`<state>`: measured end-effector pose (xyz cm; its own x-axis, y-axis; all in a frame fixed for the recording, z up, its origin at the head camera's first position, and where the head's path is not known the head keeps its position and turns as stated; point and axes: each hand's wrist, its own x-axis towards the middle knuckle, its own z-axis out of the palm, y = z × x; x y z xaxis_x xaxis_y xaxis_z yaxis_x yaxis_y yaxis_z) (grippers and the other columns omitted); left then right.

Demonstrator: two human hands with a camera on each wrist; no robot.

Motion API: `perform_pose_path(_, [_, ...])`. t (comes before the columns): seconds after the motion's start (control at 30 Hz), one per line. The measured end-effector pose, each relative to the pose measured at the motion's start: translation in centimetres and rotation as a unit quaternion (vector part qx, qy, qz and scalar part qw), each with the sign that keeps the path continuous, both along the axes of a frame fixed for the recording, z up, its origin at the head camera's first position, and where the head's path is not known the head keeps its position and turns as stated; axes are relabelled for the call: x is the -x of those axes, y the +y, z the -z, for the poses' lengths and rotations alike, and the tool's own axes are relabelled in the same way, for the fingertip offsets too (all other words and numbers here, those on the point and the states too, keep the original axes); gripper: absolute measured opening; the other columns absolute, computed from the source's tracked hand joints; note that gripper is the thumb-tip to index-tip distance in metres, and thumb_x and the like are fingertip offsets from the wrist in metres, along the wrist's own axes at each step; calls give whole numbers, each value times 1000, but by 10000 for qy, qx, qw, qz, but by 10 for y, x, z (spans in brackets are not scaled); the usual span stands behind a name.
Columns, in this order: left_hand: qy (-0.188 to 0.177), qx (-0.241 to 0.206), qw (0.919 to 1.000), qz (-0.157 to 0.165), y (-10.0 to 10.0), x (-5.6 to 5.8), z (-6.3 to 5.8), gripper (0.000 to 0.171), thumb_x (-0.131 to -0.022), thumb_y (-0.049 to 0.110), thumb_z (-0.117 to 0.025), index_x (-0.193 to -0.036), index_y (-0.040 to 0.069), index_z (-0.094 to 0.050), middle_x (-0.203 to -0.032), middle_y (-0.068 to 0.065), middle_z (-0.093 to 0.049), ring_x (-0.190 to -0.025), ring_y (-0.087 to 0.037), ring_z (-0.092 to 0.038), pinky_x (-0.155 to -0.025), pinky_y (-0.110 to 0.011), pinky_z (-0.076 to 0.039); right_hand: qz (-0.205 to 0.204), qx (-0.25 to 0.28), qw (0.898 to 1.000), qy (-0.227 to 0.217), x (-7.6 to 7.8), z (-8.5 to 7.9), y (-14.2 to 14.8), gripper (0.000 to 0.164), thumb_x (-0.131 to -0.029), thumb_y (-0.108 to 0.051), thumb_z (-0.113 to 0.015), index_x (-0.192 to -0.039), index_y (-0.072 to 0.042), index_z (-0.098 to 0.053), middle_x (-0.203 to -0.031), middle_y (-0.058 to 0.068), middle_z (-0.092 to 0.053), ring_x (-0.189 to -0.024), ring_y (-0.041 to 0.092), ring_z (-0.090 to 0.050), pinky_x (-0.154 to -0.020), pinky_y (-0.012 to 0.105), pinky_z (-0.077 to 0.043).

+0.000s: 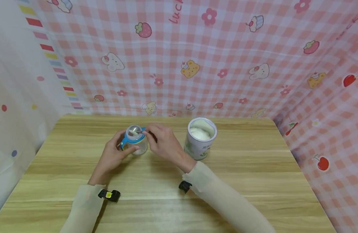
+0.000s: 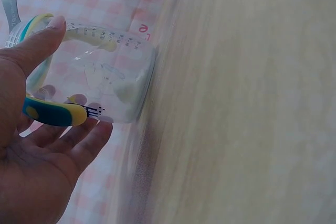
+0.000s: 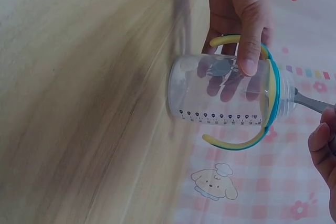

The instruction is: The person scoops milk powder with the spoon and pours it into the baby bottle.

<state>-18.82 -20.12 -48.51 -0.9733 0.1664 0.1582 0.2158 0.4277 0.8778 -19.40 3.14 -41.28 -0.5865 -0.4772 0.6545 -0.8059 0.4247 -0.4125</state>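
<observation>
The clear plastic bottle with a blue-and-yellow two-handled collar point(image 3: 226, 106) stands upright, uncapped, on the left half of the pale wood-grain tabletop point(image 1: 155, 207), near its back edge. White powder point(image 2: 128, 93) lies at its bottom. Your left hand point(image 1: 112, 149) is clamped round the bottle, thumb on the near side, fingers curled behind. Your right hand point(image 1: 164, 142) pinches the slim grey spoon point(image 3: 312, 102) by its handle, the other end at the bottle's mouth (how deep it goes is hard to tell).

To the right stands a tall pale can with green leaf print point(image 1: 197, 147), open at the top and holding more white powder. It is the nearest obstacle to you: your right wrist crosses just in front of its lower left side, and whether they touch you cannot tell.

Behind the back edge hangs a pink-and-white checked curtain point(image 1: 173, 45), which limits reach that way; a white dotted curtain point(image 1: 16, 74) lines the left. Your wider room is on the tabletop toward you and right of the can, out to the right edge.
</observation>
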Motion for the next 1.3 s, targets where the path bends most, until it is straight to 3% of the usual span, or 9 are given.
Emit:
perform_pose_path(0.27, [-21, -8, 10000, 19, 0, 0, 1, 66, -93, 30, -78, -150, 22, -47, -142, -7, -60, -126, -16, -55, -101, -32, -50, -10, -418, 9979, 503, -3, 0, 1, 10, -102, -7, -60, -96, -3, -68, -91, 5, -68, -69, 7, -57, -61, 10, -45])
perform_pose_path(0.5, [-44, -129, 9999, 66, 0, 0, 0, 68, -92, 32, -79, -150, 20, -46, -145, -7, -59, -133, -25, -54, -107, -48, -49, 19, -887, 9925, 838, -5, -1, 3, 9, -102, -9, -59, -96, -6, -65, -84, 3, -61, -63, 6, -51, -57, 10, -40])
perform_pose_path(0.63, [-85, -149, 9998, 40, 0, -1, 0, 69, -91, 33, -79, -150, 22, -46, -144, -7, -59, -132, -25, -54, -107, -50, -48, 17, -1062, 9891, 1019, -6, -2, 4, 10, -101, -5, -58, -94, -7, -65, -82, 2, -58, -63, 6, -48, -57, 11, -40])
perform_pose_path(0.87, [-270, -212, 9994, -1, 0, -1, -1, 69, -90, 37, -79, -150, 24, -46, -145, -8, -58, -134, -27, -52, -112, -55, -46, -19, -1423, 9809, 1329, -7, -5, 5, 19, -90, 6, -57, -97, -8, -67, -81, 2, -57, -63, 6, -48, -56, 12, -41])
perform_pose_path(1.0, [-319, -236, 9992, -9, 0, -1, -2, 69, -90, 37, -79, -149, 25, -46, -147, -8, -57, -137, -30, -50, -115, -60, -43, -67, -1540, 9787, 1353, -7, -6, 6, 24, -86, 9, -56, -98, -8, -68, -81, 2, -58, -65, 6, -48, -56, 13, -42])
perform_pose_path(1.3, [-193, -306, 9993, 56, 0, -2, -1, 66, -91, 35, -79, -148, 26, -48, -142, -5, -60, -129, -22, -54, -111, -52, -45, -124, -1330, 9861, 991, -5, -5, 8, 16, -91, 6, -58, -95, -8, -66, -82, 2, -59, -64, 6, -50, -58, 12, -43])
